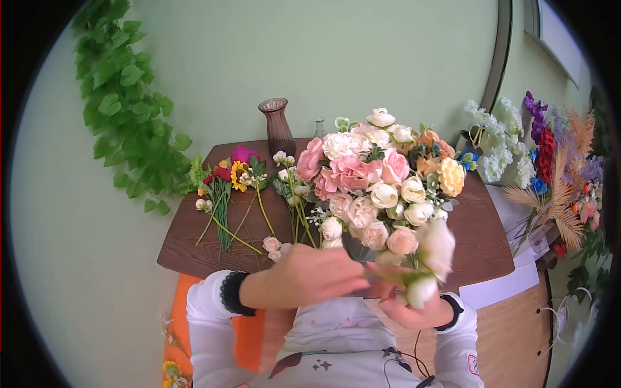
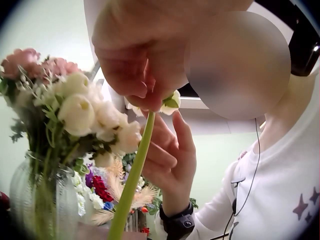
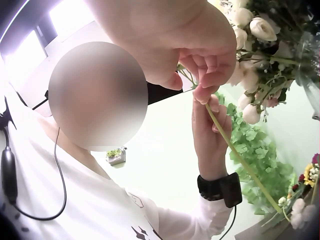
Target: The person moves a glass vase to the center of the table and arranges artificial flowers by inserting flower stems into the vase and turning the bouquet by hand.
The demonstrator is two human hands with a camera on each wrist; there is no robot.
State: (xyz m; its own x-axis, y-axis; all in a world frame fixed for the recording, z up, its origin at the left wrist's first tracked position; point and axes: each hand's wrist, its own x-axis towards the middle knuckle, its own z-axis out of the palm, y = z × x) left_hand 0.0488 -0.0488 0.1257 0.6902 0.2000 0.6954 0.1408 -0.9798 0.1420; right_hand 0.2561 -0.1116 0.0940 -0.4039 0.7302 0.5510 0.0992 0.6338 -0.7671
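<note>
White flowers (image 1: 436, 251) with a green stem (image 2: 131, 186) are held between both hands, in front of the body at the near table edge. The left hand (image 1: 310, 278) pinches the stem with thumb and fingertips in the left wrist view. Close beside it, the right hand (image 1: 417, 313) has its fingers curled round the stem below the blooms, its fingertips also on it in the right wrist view. Just beyond the hands stands a full bouquet (image 1: 362, 174) of pink, cream and orange flowers in a clear glass vase (image 2: 44, 200).
Loose stems (image 1: 224, 220) with red, yellow and white flowers lie on the left of the dark table (image 1: 187, 249). A purple-brown vase (image 1: 279, 129) and a small glass bottle (image 1: 319, 127) stand at the back. More flowers (image 1: 546, 155) are at the right; green vines (image 1: 123, 103) hang left.
</note>
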